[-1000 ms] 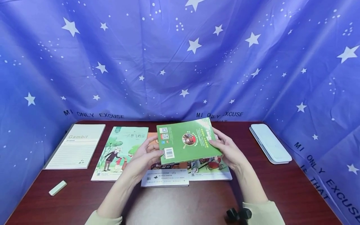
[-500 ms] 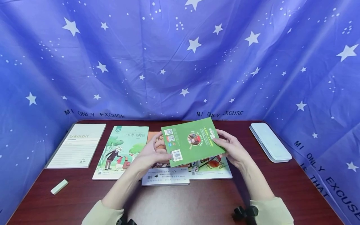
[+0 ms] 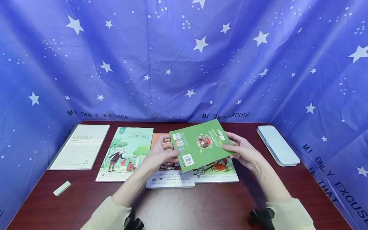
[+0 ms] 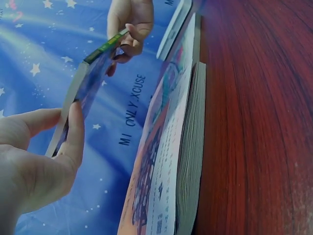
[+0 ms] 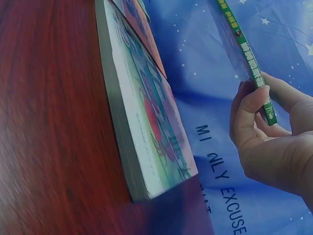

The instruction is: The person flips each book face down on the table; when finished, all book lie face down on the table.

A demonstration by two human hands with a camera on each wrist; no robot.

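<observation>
A thin green book [image 3: 198,143] is held up in both hands, its back cover with barcode and round picture facing the head camera. My left hand [image 3: 161,155] pinches its left edge between thumb and fingers, as the left wrist view also shows. At the opposite edge my right hand [image 3: 244,150] grips the book, thumb on the cover; in the right wrist view the green spine [image 5: 252,63] with lettering is visible. Below lie an orange-covered book [image 3: 169,166] with a white lower band and a book with a red crab [image 3: 219,167], both partly hidden by the green book.
A light green picture book [image 3: 123,156] lies left of the orange one. Further left are a notepad [image 3: 80,147] marked Gambit and a small whitish bar [image 3: 62,188]. A pale blue case [image 3: 278,145] sits at the right. A starry blue curtain [image 3: 178,64] surrounds the table [image 3: 178,207].
Both hands have moved a little to the right with the green book. The book has turned so that its left edge slants more. The things on the table have stayed in place.
</observation>
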